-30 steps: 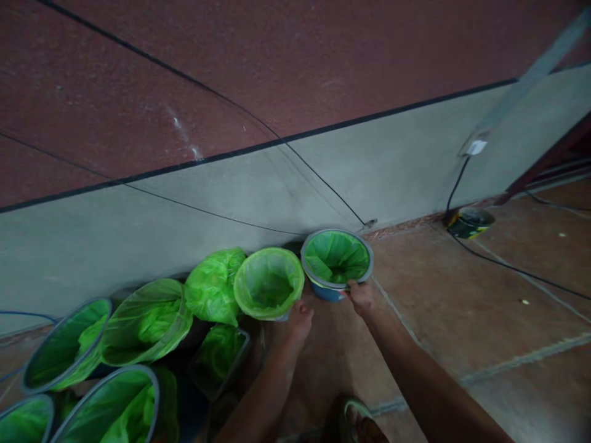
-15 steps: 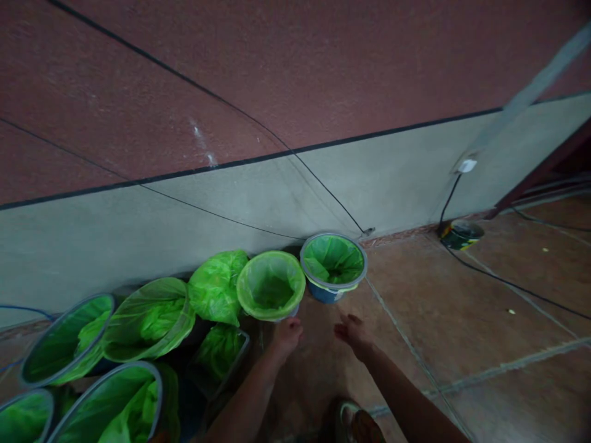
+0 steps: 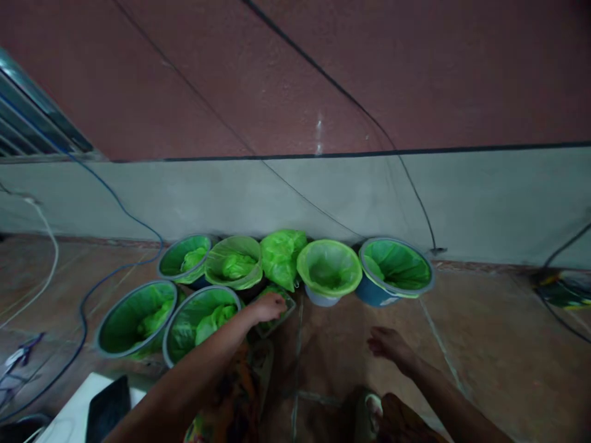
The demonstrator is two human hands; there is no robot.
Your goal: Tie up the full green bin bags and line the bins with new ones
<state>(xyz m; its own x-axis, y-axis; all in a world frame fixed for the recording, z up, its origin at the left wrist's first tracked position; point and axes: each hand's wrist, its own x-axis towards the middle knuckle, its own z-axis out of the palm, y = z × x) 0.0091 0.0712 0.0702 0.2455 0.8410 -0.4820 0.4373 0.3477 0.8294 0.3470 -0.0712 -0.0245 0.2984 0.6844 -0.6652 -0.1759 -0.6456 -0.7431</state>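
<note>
My left hand [image 3: 271, 306] is above a small rectangular bin [image 3: 289, 307] lined with green plastic; its fingers are curled in and nothing shows in them. My right hand [image 3: 388, 346] hangs over the floor in front of a blue bucket [image 3: 376, 292] with a grey rim and green liner, fingers loosely bent and apart, holding nothing. Between the hands, nearer the wall, stands a pale bucket [image 3: 323, 299] with a yellow-green bag over its rim. A puffed green plastic bag [image 3: 282, 255] rests left of it. Whether my left hand touches the rectangular bin I cannot tell.
Several more lined bins stand left, among them a round bin [image 3: 133, 314] and a mesh-like lined bin [image 3: 217, 252]. A blue cable [image 3: 85, 301] crosses the tiled floor [image 3: 484, 344]. A dark phone-like object [image 3: 108, 409] lies on a white surface at lower left. Cables hang on the wall.
The view has swung left, so the bins sit further right and more floor shows at left. My left hand has moved left, from by the pale bucket to over the rectangular bin.
</note>
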